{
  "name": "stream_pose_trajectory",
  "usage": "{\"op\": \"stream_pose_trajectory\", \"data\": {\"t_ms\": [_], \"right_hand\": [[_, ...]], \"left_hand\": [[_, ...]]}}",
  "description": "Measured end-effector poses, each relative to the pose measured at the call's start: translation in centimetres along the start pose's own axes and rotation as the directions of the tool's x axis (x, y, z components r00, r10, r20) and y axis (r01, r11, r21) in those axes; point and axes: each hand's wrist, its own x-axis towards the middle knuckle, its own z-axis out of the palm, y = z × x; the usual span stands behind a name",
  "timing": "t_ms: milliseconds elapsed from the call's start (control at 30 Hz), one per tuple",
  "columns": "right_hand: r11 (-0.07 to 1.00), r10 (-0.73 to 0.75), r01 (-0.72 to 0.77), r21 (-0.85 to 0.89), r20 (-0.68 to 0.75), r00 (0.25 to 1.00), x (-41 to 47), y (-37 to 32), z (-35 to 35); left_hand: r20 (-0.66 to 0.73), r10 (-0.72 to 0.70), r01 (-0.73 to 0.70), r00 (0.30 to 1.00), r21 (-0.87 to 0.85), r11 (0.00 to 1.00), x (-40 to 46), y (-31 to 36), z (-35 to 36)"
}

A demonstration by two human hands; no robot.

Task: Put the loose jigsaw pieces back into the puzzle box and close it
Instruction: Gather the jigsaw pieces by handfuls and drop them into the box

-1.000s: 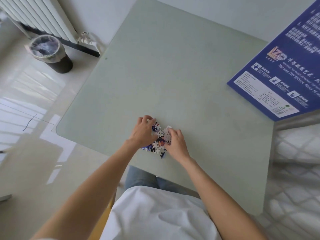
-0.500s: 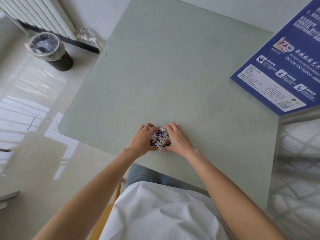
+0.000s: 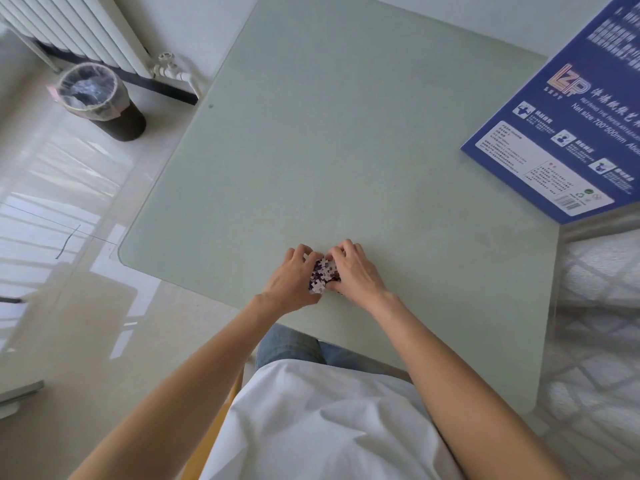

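near the table's front edge, both hands cup one small heap of pieces (image 3: 322, 275). left hand (image 3: 292, 280) curls its fingers round the heap's left side, thumb low against it; right hand (image 3: 355, 271) does the same from the right, fingertips bent over the top. the two hands almost meet, with only a narrow strip of white and purple pieces showing between them. whether the heap is lifted off the table (image 3: 346, 150) or still rests on it, i cannot tell.

a second ago the pieces lay spread wider, with the hands apart and raking them inward; half a second ago they were bunched but more of them showed. now the heap is tighter and mostly hidden under the fingers. that suggests the gathering is about done and the next step is likely to lift the handful and carry it to the box.

toward the far right corner lies the blue box (image 3: 568, 133), printed face up, hanging partly over the table's right edge. it looks shut or flat, so it may need opening first. it is well apart from the hands.
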Motion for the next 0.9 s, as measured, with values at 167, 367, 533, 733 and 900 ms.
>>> {"op": "stream_pose_trajectory", "data": {"t_ms": [167,367,533,733,900], "right_hand": [[1.0,0.01,-0.009,0.013,-0.043,0.999,-0.4,-0.2,0.2],[0.996,0.036,-0.027,0.086,-0.099,0.994,-0.8,-0.1,0.3],[0.999,0.03,-0.026,0.034,-0.151,0.988,-0.8,0.3,0.1],[0.986,0.123,-0.094,0.137,-0.221,0.967,-0.5,1.1,-0.2],[0.923,0.246,-0.146,0.356,-0.254,0.935,-0.5,2.1,-1.0]], "left_hand": [[-0.04,-0.016,0.016,0.999,-0.003,1.0,0.2,0.7,0.2],[-0.025,-0.051,0.049,0.998,-0.044,0.998,0.8,0.4,-0.2],[-0.068,-0.06,0.055,0.996,-0.072,0.996,1.3,0.2,-0.5],[-0.048,-0.063,0.06,0.997,-0.063,0.996,1.8,0.1,-1.0],[-0.051,-0.061,0.056,0.997,-0.081,0.995,2.2,0.0,-1.5]]}}
